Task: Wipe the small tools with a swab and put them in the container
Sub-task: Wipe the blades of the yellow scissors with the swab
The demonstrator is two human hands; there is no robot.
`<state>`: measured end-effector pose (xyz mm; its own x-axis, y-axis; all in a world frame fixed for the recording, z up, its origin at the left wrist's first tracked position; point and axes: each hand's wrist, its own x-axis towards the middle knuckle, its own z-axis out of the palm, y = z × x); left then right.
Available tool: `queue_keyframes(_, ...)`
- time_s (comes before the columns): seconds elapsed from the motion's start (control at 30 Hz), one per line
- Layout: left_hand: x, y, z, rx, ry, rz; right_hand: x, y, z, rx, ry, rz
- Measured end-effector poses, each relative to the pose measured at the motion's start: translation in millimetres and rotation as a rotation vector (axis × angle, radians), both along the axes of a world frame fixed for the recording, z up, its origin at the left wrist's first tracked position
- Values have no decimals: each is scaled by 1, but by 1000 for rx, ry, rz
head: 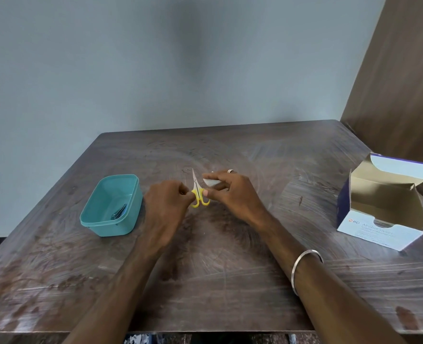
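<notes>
Near the middle of the dark, scuffed wooden worktop (230, 281) the left hand (164, 209) pinches one yellow plastic handle loop of a small pair of scissors with thin metal blades (197, 192), holding it just above the surface with the closed blades pointing toward the far edge. The right hand (232, 192) is beside the scissors on their right, its thumb against the other handle loop and its fingers curled around a small white folded swab (210, 182) held close to the blades; whether the swab touches the metal cannot be told. A ring sits on one right finger and a silver metal bangle (306, 268) circles the right forearm. Toward the left edge stands an open teal rectangular plastic container (111, 207), with a small dark metal tool (119, 212) lying inside on its bottom. Near the right edge stands an open white and blue cardboard box of alcohol swabs (379, 207), its lid flap raised.
</notes>
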<state>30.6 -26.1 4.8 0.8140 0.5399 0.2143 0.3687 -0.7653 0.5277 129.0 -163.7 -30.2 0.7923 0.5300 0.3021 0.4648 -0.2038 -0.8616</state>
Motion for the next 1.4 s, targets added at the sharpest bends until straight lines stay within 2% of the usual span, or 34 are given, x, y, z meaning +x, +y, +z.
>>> queue_keyframes(0.2,12,-2,-6,-273,-263,-57,1,-2,1,214,131,-25)
queue_keyframes(0.3,15,-6,-6,-467,-324,-73,1,-1,3,233,147,-57)
queue_keyframes(0.43,19,-5,-7,-578,-381,-31,3,-1,2,235,114,-112)
queue_keyframes(0.67,33,5,-10,-705,-371,-101,7,-7,3,175,84,-105)
queue_keyframes(0.87,45,14,-19,-925,-324,-70,8,-6,2,181,71,-123)
queue_keyframes(1.1,46,15,-27,-997,-358,-61,7,-5,0,194,118,-102)
queue_keyframes(1.23,45,15,-27,-975,-411,-51,9,-7,2,279,153,-187)
queue_keyframes(1.4,43,11,-29,-984,-432,-76,9,-10,9,425,235,-178)
